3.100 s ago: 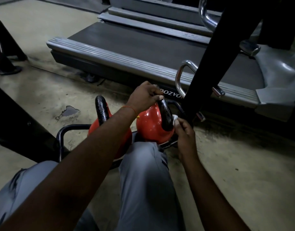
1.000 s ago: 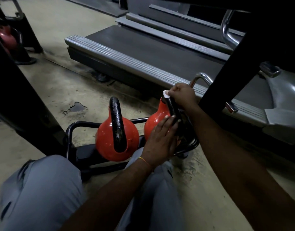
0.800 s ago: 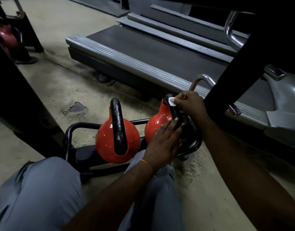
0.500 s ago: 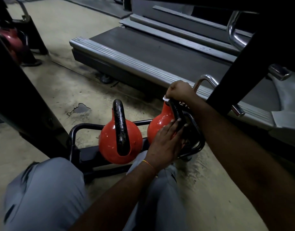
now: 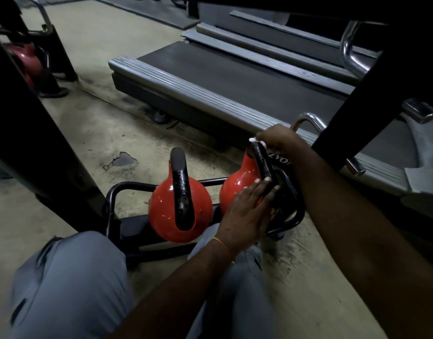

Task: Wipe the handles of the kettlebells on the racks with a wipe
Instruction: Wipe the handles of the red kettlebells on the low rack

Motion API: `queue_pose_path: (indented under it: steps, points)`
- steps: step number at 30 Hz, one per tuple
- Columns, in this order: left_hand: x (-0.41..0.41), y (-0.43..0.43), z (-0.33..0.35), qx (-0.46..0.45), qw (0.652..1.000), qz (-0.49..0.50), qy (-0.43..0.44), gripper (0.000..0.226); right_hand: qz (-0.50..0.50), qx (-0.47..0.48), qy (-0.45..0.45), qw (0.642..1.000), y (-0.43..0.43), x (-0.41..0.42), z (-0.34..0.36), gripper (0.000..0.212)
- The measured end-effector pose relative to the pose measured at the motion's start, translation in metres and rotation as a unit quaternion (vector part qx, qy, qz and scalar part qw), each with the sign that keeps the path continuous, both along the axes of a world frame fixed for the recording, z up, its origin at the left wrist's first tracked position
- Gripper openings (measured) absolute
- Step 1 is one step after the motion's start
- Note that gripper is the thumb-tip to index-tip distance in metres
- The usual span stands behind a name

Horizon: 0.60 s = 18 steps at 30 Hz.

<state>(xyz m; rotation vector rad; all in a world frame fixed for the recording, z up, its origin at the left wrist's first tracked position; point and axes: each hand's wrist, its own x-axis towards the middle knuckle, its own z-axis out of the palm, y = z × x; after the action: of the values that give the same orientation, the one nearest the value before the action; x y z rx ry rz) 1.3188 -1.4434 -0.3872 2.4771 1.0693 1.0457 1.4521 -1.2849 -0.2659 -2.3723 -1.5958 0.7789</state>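
On the rack (image 5: 132, 184), the left kettlebell (image 5: 180, 211) stands untouched. The left hand (image 5: 245, 214), fingers straight, braces the right kettlebell (image 5: 235, 184). Its handle (image 5: 262, 165) runs upward and away. The right hand (image 5: 279, 143) clamps the wipe (image 5: 254, 140) at its top.

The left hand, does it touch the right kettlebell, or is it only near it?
Touching. The head view shows the left hand with straight fingers laid flat on the right kettlebell, covering its red body and handle base.
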Motion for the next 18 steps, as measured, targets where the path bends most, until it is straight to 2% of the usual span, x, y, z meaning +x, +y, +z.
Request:
queue_pose_path:
  steps: [3, 6, 8, 9, 11, 14, 16, 18]
  points:
    - [0.0, 0.0, -0.001, 0.003, 1.0, 0.002, 0.003, 0.055, -0.092, -0.024, 0.148, 0.985, -0.015, 0.017, -0.012, 0.02]
    - [-0.001, -0.001, 0.0, 0.003, 1.0, 0.002, 0.008, 0.056, -0.088, -0.016, 0.224, 0.97, -0.036, 0.024, -0.01, 0.023]
    - [-0.001, -0.001, -0.001, 0.008, 1.0, -0.001, 0.008, 0.056, -0.049, 0.046, 0.237, 0.969, -0.042, 0.025, -0.004, 0.025]
    - [-0.001, -0.001, -0.001, 0.009, 1.0, -0.002, 0.01, 0.057, -0.018, 0.092, 0.205, 0.974, -0.041, 0.022, -0.003, 0.022]
    - [-0.002, 0.0, -0.002, 0.008, 1.0, -0.003, 0.014, 0.057, 0.063, 0.157, 0.061, 0.984, -0.034, 0.01, 0.002, 0.013]
    - [-0.004, 0.001, -0.003, -0.001, 1.0, -0.001, 0.02, 0.055, 0.141, 0.125, -0.101, 0.977, -0.015, -0.016, 0.002, 0.014]
    - [-0.003, 0.002, -0.003, 0.0, 1.0, -0.004, 0.017, 0.052, 0.211, 0.086, -0.222, 0.948, -0.011, -0.033, 0.001, 0.017]
    - [-0.003, 0.003, -0.003, 0.009, 1.0, -0.005, 0.009, 0.05, 0.277, 0.088, -0.318, 0.902, -0.013, -0.041, -0.002, 0.01]
